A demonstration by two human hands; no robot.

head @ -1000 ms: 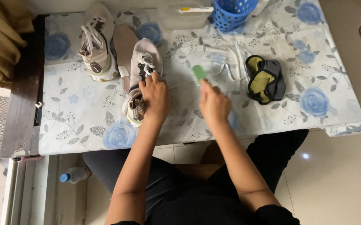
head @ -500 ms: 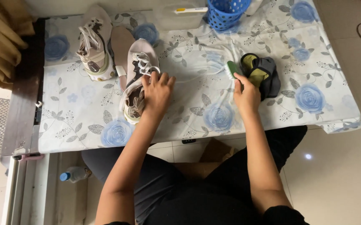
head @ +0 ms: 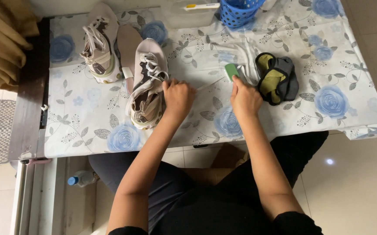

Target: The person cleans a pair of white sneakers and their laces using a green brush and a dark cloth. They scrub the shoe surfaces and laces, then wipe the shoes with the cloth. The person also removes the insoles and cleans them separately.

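Lying on its side near the middle-left of the flowered tablecloth [head: 88, 117], toe toward the near edge: pale pink sneaker [head: 147, 89] with white laces, dark lining and a cream sole. Steadied by the left hand [head: 177, 96], fingers curled shut against its right flank by the laces, forearm running straight back toward the body. Gripped in the right hand [head: 245, 98], closed in a fist just right of centre: small green brush [head: 231, 70], its head poking out toward the far side. Just right of that fist, a dark cloth with yellow lining [head: 277, 78], apart from the fingers. Farther left, second sneaker [head: 99, 48] and loose insole [head: 127, 43]; at the far edge, blue basket [head: 238, 11]. Compared with half a second earlier: right hand drawn left, away from the dark cloth and nearer the held sneaker; left hand much where it was.
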